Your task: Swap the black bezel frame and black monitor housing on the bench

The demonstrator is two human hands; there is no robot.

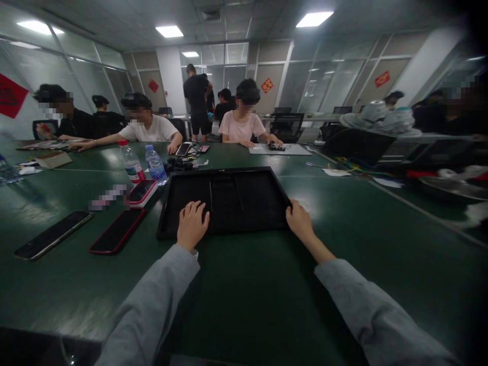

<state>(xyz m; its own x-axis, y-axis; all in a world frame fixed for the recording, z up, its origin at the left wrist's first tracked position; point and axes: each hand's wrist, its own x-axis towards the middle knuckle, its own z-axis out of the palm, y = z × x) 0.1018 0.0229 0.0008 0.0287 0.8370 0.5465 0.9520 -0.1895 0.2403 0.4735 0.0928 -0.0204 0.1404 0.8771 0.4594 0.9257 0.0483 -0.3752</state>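
A black monitor frame [259, 203], wide and shallow with a raised rim, lies flat on the green table in front of me. Two thin pale lines run across its dark inner face, beside a rectangular shape near the far edge. My left hand [193, 223] rests over its near left part, fingers spread and palm down. On the opposite side, my right hand [299, 219] is closed around the right rim near the front corner, thumb and fingers gripping it. Its underside is hidden.
Left of the frame lie a red-edged phone [117, 231], another phone [53, 235] and a pink-white cased device [142, 193]. Two bottles, one red-capped [132, 161] and one blue-capped [155, 165], stand by its far left corner. Black cables [181, 163] lie behind. People sit across the table.
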